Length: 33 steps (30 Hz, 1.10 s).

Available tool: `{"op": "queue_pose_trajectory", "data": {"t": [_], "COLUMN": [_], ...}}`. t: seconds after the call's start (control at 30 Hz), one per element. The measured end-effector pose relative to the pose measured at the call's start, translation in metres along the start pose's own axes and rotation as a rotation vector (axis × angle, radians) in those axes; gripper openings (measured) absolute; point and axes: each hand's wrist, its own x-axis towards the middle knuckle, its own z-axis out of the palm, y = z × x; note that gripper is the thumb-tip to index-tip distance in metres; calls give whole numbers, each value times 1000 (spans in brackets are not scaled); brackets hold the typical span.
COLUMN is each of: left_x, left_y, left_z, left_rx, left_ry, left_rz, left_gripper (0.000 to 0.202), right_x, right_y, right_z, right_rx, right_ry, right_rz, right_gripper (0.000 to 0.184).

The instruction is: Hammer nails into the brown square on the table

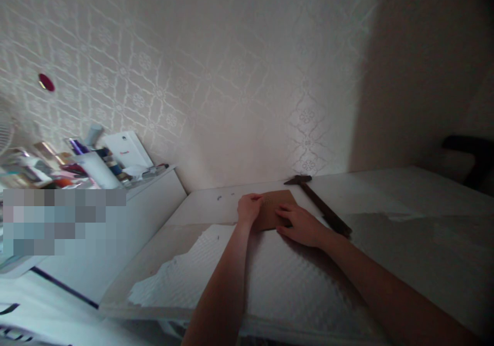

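Note:
A small flat brown board, perhaps wood or cardboard, lies on the white padded sheet on the table. Its left side is held by my left hand, with the fingertips closed over the edge. My right hand grips the near right part, its fingers on the top and the thumb by the front edge. Faint marks show on the board's face between the hands. Just beyond my right hand rests a hammer, its head toward the wall and its handle slanting toward me.
A few tiny dark bits, perhaps nails, lie left of the board. The white quilted sheet covers part of the table. A white cabinet with bottles and a white box stands at left. The patterned wall rises behind.

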Motion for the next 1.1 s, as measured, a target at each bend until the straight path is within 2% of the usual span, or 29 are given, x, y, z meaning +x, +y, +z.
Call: {"op": "queue_pose_trajectory", "data": {"t": [0.27, 1.1], "left_x": [-5, -9], "left_y": [3, 8], "left_z": [-1, -6], "left_rx": [99, 122], "left_ry": [-11, -55], "left_rz": [-28, 1], "left_gripper": [17, 15], "right_x": [0, 0], "right_y": [-1, -2], "right_z": [0, -3], "right_rx": [-6, 6], "right_ry": [0, -11], "right_rz": [-4, -9], "right_gripper": [53, 51]}}
